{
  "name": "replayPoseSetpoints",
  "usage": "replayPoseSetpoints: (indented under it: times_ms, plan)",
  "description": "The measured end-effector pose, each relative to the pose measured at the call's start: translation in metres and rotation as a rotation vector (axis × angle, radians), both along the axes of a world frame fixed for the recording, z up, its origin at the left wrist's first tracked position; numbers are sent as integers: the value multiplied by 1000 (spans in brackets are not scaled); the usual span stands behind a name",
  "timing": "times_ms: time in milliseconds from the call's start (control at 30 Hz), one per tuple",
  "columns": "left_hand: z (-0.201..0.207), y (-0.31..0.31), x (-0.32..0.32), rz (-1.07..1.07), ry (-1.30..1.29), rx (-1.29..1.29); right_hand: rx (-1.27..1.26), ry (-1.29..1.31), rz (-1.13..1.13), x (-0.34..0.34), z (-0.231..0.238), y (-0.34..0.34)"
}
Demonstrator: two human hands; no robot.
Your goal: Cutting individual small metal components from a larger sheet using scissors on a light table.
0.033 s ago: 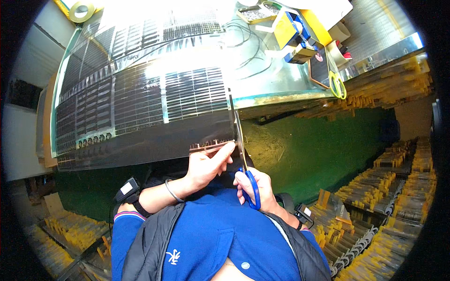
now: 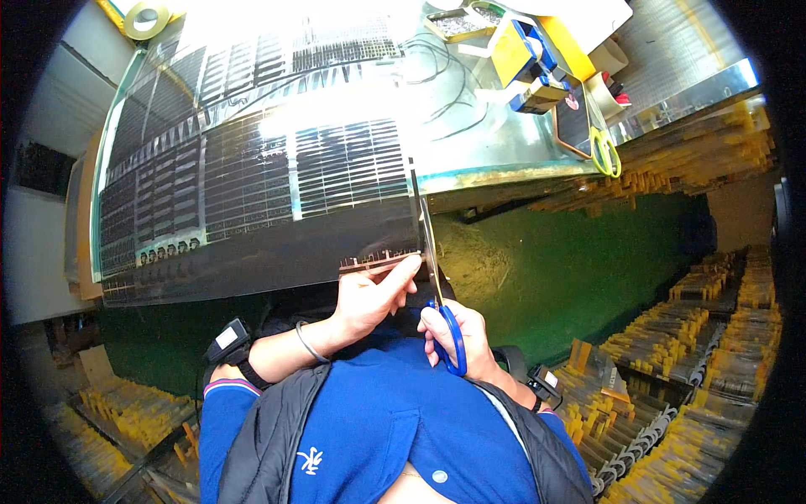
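Left hand (image 2: 367, 301) pinches near edge of dark, glossy gridded flexible sheet (image 2: 252, 193); right hand (image 2: 460, 336) grips blue-handled steel scissors (image 2: 437, 269), fingertips hidden in loops.

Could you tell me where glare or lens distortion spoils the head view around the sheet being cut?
Head view: glare whitens the far part of the dark gridded sheet; the fisheye bends the table edge; the left hand, right hand and blue-handled scissors stay sharp.
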State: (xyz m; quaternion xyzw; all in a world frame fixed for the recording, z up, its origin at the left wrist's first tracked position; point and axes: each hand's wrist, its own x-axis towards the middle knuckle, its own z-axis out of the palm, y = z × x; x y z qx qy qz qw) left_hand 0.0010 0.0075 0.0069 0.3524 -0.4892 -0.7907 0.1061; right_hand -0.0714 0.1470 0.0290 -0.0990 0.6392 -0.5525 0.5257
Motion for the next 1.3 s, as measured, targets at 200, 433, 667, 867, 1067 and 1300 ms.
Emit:
replayPoseSetpoints:
  times_ms: [200,433,667,867,1067,1300]
  plan:
    - [0,1,4,-20,-11,-12,82,6,42,-5,4,1]
    - [-5,6,16,-165,-69,-26,47,-37,14,-7,-4,-1]
    - [-2,7,16,-185,-75,-48,22,-47,15,-8,-1,-3]
    - [-4,6,20,-240,-89,-44,87,-3,10,-7,2,-3]
    - [-7,7,22,-199,-94,-26,102,4,15,-8,6,-3]
    - [9,-28,5,65,50,55,83,130,85,-17,-2,3]
